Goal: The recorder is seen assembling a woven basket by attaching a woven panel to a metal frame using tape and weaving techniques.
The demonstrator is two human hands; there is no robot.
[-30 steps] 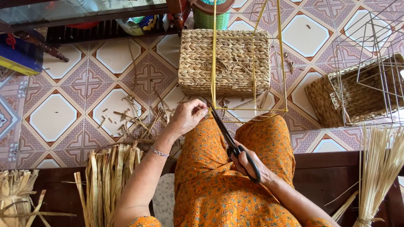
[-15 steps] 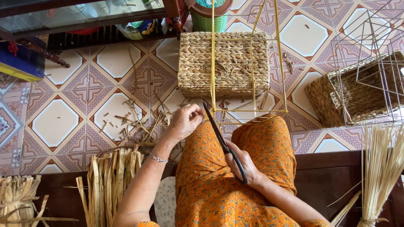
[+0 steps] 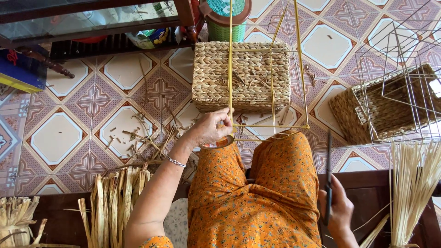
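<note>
From the head camera, the left hand (image 3: 212, 128) is closed around a roll of tape (image 3: 219, 142), pressed against the front corner of a yellow wire frame (image 3: 271, 126) that rests on the person's orange-clad knees. Just beyond this hand, a woven basket (image 3: 241, 76) sits on the patterned tile floor (image 3: 69, 133), inside the frame's uprights. The right hand (image 3: 339, 209), low and well to the right of the left one, is curled around the handles of dark scissors (image 3: 329, 174), blades pointing away from the body. Right of it stands a bundle of pale straw (image 3: 413, 188); left of the left forearm lie dried leaf strips (image 3: 115, 202).
</note>
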